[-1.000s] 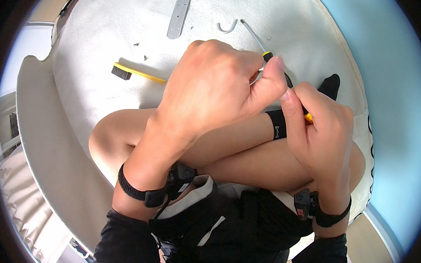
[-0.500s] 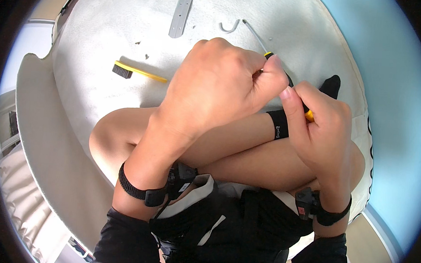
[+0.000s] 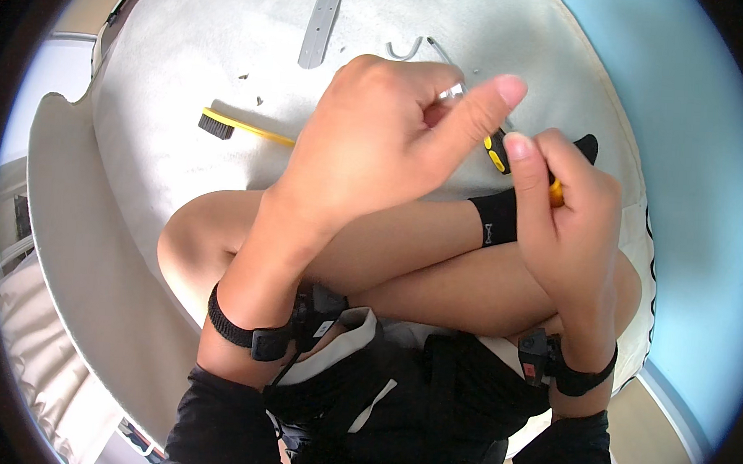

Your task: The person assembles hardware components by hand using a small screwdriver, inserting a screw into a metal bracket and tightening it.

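Note:
My left hand [image 3: 385,140] is raised over my crossed legs, fingers curled around a small shiny metal piece [image 3: 453,92], its thumb lifted away and pointing right. Most of that piece is hidden by the fingers. To the right, my right hand [image 3: 570,209] is closed around a tool with a black-and-yellow handle [image 3: 498,155]; its working end cannot be made out. Beyond the hands, the slim metal shaft of a screwdriver [image 3: 437,47] shows on the white padded surface, the rest of it covered by my left hand.
A yellow brush [image 3: 251,129] with dark bristles lies at the left on the white surface [image 3: 187,63]. Farther off are a grey strip with holes [image 3: 320,28], a grey hook-shaped piece [image 3: 404,51] and several tiny bits. A light blue wall [image 3: 686,164] rises on the right.
My left thumb has lifted and stretched out, uncovering the shiny metal piece. My right hand has shifted slightly right, away from the left, and more of the black-and-yellow handle shows.

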